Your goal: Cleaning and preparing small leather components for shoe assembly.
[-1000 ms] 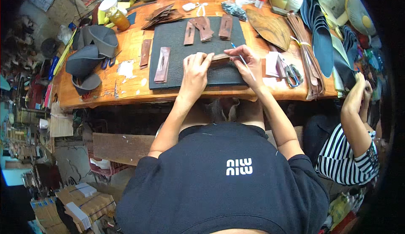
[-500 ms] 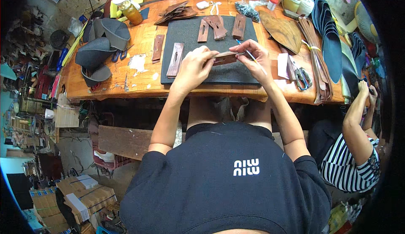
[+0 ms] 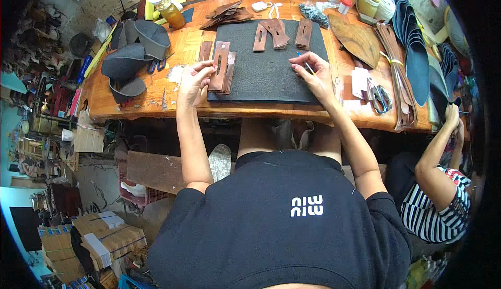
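Observation:
At the left of the black mat (image 3: 269, 77), my left hand (image 3: 192, 84) has thumb and fingers closed at the edge of a brown leather strip (image 3: 221, 62) with a long slot. That strip lies over other strips, slightly askew to them. Over the mat's right side, my right hand (image 3: 317, 77) pinches a thin pen-like stick (image 3: 310, 68) with a blue end. Its exact kind is too small to make out. Toward the mat's far edge lie more slotted leather pieces (image 3: 271, 33) and a small stack of strips (image 3: 303, 33).
Dark leather scraps (image 3: 225, 15) are heaped behind the mat. Grey curved pieces (image 3: 128, 62) and a jar of amber liquid (image 3: 172, 15) stand left. At right are scissors (image 3: 380, 98), a bundle of long strips (image 3: 399, 80) and a brown leaf-shaped piece (image 3: 356, 38). A co-worker's arm (image 3: 436, 158) is beyond.
My left hand has moved left from the mat's middle, and the strips once held between both hands now lie at its left. My right hand has let go of them, keeping the stick.

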Demonstrator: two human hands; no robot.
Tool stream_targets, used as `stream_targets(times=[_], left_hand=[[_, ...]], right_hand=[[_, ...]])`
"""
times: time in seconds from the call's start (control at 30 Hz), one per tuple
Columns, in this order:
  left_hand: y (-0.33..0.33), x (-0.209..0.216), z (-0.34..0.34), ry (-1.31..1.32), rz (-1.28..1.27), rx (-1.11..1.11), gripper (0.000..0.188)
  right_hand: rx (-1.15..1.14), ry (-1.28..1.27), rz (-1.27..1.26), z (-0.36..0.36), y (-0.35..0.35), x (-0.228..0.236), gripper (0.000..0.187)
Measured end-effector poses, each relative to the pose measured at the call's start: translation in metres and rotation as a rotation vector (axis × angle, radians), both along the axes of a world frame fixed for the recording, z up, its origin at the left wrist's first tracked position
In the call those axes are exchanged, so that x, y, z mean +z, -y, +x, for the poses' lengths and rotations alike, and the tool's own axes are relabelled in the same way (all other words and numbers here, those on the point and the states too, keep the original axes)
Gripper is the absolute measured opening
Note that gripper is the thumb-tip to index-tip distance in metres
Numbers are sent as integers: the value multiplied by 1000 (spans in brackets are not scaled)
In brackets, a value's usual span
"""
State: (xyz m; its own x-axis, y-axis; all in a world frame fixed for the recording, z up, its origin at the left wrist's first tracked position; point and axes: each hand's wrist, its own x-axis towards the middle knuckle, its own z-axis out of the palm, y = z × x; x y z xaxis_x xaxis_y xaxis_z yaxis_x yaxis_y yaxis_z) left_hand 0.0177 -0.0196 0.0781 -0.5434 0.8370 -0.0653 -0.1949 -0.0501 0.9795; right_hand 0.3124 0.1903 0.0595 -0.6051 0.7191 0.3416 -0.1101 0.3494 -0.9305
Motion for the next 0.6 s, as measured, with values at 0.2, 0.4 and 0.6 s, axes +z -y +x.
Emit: stream_targets(times=[0.2,0.4,0.6], left_hand=[[-6,-8,-5,-65,-82,-16,32],[-11,-15,-9,-83,-99,-39,36],[-13,-20,-11,-132,-108,-89,38]], right_hand=[[48,-76,-213,5,-1,-3,7],[77,-117,-216,5,1,-2,4],[88,-107,-193,5,-4,-9,3]])
